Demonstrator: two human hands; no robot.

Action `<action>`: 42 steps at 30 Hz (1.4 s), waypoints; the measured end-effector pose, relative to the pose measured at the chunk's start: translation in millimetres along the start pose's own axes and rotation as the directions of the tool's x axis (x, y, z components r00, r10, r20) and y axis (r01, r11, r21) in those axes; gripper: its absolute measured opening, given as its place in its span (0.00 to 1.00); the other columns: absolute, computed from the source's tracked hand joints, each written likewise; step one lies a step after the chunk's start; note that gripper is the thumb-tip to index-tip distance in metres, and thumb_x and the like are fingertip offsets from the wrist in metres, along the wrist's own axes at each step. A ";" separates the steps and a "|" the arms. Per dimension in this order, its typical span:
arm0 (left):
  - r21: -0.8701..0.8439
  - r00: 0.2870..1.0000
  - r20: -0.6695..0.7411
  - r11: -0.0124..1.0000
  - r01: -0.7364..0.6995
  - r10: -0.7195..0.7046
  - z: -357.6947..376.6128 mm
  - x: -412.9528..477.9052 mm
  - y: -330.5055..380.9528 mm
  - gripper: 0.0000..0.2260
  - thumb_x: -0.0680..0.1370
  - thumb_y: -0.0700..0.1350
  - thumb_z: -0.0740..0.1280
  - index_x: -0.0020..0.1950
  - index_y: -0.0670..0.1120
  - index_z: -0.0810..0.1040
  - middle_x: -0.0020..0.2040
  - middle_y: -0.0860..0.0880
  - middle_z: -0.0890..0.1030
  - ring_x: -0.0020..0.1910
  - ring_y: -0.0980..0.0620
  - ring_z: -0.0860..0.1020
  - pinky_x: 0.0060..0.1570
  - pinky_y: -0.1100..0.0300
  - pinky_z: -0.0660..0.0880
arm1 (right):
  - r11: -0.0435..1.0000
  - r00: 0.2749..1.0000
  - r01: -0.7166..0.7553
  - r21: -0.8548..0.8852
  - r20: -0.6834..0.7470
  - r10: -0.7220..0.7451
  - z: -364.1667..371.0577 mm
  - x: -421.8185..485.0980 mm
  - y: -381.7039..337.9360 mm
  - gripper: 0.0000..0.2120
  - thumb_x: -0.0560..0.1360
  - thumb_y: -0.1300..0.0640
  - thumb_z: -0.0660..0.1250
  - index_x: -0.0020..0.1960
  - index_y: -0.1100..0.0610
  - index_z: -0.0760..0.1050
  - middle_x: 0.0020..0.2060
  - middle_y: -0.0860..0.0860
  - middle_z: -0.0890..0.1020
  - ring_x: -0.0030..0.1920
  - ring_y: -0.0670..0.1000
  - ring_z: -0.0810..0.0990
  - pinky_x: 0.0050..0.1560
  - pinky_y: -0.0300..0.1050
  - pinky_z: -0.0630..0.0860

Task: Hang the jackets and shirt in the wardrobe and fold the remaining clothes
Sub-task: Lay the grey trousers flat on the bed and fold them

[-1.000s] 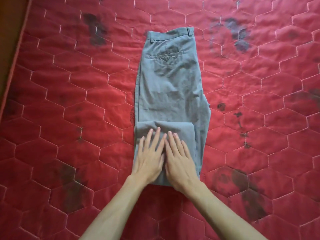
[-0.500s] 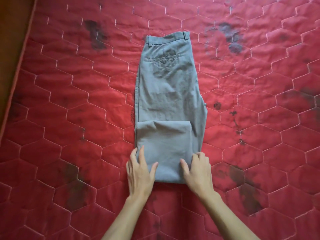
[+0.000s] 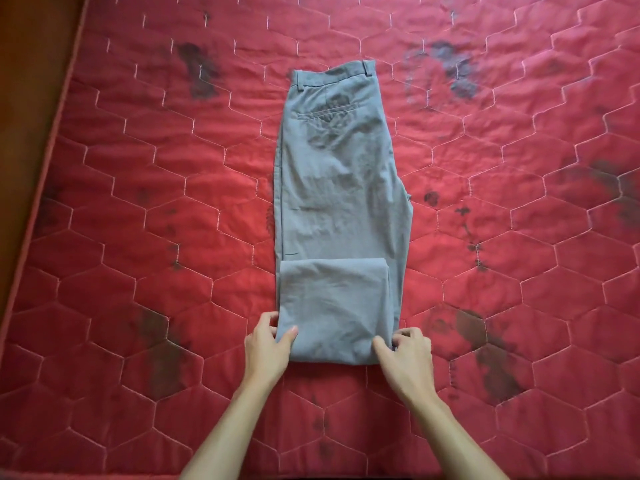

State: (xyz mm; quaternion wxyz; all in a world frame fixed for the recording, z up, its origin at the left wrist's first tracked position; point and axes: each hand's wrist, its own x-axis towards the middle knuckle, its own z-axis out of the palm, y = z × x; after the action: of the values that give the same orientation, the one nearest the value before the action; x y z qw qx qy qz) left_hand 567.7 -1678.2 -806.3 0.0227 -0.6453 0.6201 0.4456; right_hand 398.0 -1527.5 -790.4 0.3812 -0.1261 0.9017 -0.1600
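Note:
Grey trousers (image 3: 341, 188) lie lengthwise on the red quilted mattress (image 3: 138, 237), waistband far from me, the legs folded once back over themselves at the near end. My left hand (image 3: 268, 344) pinches the near left corner of that folded end, thumb on top and fingers curled under the edge. My right hand (image 3: 405, 353) pinches the near right corner the same way. No jackets, shirt or wardrobe are in view.
The mattress has hexagon stitching and several dark stains. Its left edge (image 3: 52, 140) runs diagonally, with brown floor (image 3: 24, 81) beyond it. The near edge of the mattress lies just below my forearms.
My hands lay flat together on the folded end a second ago. They slid apart to its two near corners and now pinch the cloth there.

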 end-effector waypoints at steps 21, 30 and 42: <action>-0.182 0.966 0.260 0.982 0.050 -0.001 -87.2 -46.1 70.1 0.18 0.75 0.41 0.72 0.62 0.52 0.76 0.53 0.55 0.83 0.41 0.68 0.80 0.44 0.72 0.75 | 0.872 0.888 -0.271 0.408 0.455 0.063 -105.8 -34.2 -36.3 0.14 0.75 0.48 0.69 0.40 0.58 0.73 0.28 0.57 0.71 0.25 0.50 0.66 0.29 0.41 0.62; -0.452 0.952 0.299 0.869 0.202 -0.066 -78.5 33.6 164.3 0.17 0.84 0.58 0.53 0.62 0.49 0.72 0.48 0.41 0.85 0.38 0.45 0.81 0.39 0.52 0.80 | 0.794 0.972 -0.123 0.595 0.232 -0.023 -125.6 69.4 -137.9 0.27 0.83 0.39 0.52 0.41 0.58 0.76 0.31 0.55 0.79 0.27 0.52 0.77 0.27 0.40 0.71; 0.712 0.747 0.247 0.407 -0.572 0.618 12.3 112.6 127.8 0.27 0.79 0.55 0.53 0.77 0.48 0.67 0.79 0.40 0.61 0.76 0.38 0.64 0.67 0.42 0.70 | 0.488 0.622 0.726 -0.485 0.160 -0.766 -18.6 131.0 -124.0 0.28 0.77 0.53 0.53 0.77 0.58 0.64 0.78 0.58 0.61 0.78 0.57 0.60 0.74 0.54 0.59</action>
State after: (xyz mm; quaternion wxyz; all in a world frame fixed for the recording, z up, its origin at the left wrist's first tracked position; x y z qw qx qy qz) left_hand 437.3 -1788.3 -814.8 0.1103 -0.3238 0.9335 0.1079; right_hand 308.8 -1683.5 -815.2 0.1915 -0.5927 0.7790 -0.0716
